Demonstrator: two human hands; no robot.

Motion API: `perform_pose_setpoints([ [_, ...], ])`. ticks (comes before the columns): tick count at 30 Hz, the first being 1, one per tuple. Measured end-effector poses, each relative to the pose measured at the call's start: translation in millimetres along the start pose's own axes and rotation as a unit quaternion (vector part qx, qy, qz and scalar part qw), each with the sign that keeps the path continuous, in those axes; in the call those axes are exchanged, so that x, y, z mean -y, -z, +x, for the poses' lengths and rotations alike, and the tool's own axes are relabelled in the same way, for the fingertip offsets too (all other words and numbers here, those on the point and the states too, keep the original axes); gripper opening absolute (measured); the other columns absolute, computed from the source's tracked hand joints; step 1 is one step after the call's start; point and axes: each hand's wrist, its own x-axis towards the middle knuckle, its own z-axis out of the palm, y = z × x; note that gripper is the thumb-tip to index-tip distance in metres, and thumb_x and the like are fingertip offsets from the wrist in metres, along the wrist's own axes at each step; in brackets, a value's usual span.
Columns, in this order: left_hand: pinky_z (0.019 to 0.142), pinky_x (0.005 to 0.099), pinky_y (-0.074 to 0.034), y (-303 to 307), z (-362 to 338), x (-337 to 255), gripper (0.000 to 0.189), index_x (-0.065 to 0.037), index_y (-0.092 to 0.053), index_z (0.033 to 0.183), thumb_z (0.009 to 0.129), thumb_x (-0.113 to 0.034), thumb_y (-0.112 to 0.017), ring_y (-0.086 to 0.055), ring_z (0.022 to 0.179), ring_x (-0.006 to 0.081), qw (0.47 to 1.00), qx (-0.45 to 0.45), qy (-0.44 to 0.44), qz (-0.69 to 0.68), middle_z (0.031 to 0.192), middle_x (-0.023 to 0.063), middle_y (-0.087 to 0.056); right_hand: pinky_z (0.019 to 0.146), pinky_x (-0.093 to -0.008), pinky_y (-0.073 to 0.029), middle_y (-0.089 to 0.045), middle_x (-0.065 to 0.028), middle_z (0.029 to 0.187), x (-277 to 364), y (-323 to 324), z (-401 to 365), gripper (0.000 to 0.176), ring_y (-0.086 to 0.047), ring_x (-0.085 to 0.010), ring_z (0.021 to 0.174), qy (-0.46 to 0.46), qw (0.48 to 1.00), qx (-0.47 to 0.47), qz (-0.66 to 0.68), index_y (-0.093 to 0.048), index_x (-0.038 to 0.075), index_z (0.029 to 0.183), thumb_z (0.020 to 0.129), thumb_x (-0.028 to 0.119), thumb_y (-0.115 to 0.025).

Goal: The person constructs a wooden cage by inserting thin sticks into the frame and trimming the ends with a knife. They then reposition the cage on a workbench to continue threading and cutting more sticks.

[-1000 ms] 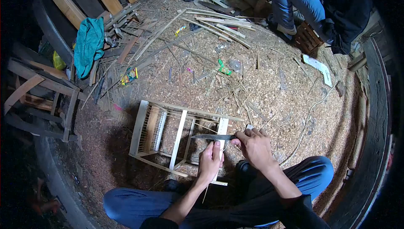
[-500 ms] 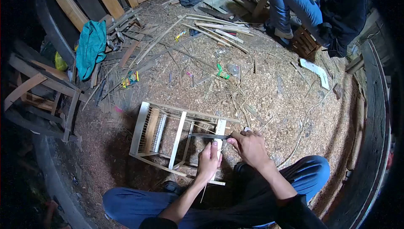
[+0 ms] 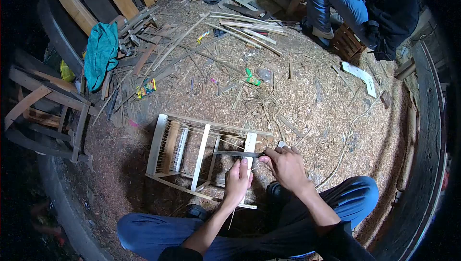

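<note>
Lower centre: right hand (image 3: pixel 286 166) clenched on knife (image 3: pixel 236 154), left hand (image 3: pixel 238 180) seemingly gripping pale slat (image 3: pixel 250 142); blade barely shifted

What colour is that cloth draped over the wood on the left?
Teal, a blue-green. The cloth shows best in the head view, at the upper left.

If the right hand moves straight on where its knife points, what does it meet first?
Probably the left hand, raised just under the knife at the frame's pale slat; depth is unclear.
</note>
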Motion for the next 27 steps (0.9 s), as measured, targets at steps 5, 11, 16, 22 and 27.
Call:
perform_pose_setpoints([
  [5, 0.045, 0.0255, -0.041, 2.8, -0.4, -3.7, 0.040, -0.009, -0.057, 0.103, 0.112, -0.045, -0.041, -0.049, 0.049, 0.0082, 1.000, 0.027, 0.008, 0.000, 0.062, -0.0016, -0.052, 0.078, -0.0464, -0.051, -0.071, -0.0119, 0.081, 3.8, -0.8, 0.4, 0.035, -0.071, -0.0323, 0.081, -0.016, 1.000, 0.002, -0.006, -0.070, 0.016, 0.106, 0.100, 0.047, -0.055],
  [11, 0.045, 0.0276, -0.040, 2.3, -2.3, -11.0, 0.040, -0.006, -0.057, 0.096, 0.112, -0.040, -0.042, -0.051, 0.048, 0.0093, 0.999, 0.022, 0.007, -0.025, 0.060, 0.0000, -0.053, 0.081, -0.0444, -0.050, -0.071, -0.0095, 0.083, 11.0, -5.4, 3.1, 0.033, -0.070, -0.0300, 0.083, -0.032, 0.999, -0.016, -0.036, -0.071, 0.019, 0.108, 0.098, 0.047, -0.057],
  [16, 0.046, 0.0279, -0.038, 2.6, -0.9, -9.4, 0.040, -0.006, -0.059, 0.100, 0.113, -0.039, -0.040, -0.049, 0.049, 0.0085, 0.999, 0.030, -0.010, -0.022, 0.060, -0.0011, -0.052, 0.080, -0.0431, -0.046, -0.071, -0.0088, 0.083, 18.0, -7.6, 5.3, 0.033, -0.070, -0.0279, 0.084, -0.051, 0.997, -0.028, -0.053, -0.071, 0.019, 0.108, 0.097, 0.048, -0.059],
  [22, 0.048, 0.0302, -0.041, 3.6, -5.9, -12.7, 0.045, -0.005, -0.060, 0.104, 0.112, -0.043, -0.037, -0.053, 0.051, 0.0106, 0.999, 0.023, -0.001, 0.022, 0.061, 0.0007, -0.055, 0.077, -0.0457, -0.053, -0.071, -0.0138, 0.078, 8.8, -11.0, 9.9, 0.036, -0.072, -0.0332, 0.076, 0.021, 0.998, -0.052, -0.008, -0.069, 0.014, 0.102, 0.100, 0.047, -0.057],
  [27, 0.050, 0.0312, -0.044, 6.5, -2.8, -11.0, 0.044, -0.004, -0.060, 0.102, 0.112, -0.042, -0.039, -0.057, 0.052, 0.0122, 0.999, 0.027, 0.016, 0.004, 0.063, 0.0023, -0.058, 0.058, -0.0473, -0.054, -0.069, -0.0151, 0.067, 12.6, 2.5, -2.3, 0.039, -0.070, -0.0365, 0.062, -0.020, 0.998, 0.036, 0.054, -0.068, 0.012, 0.104, 0.104, 0.048, -0.052],
])
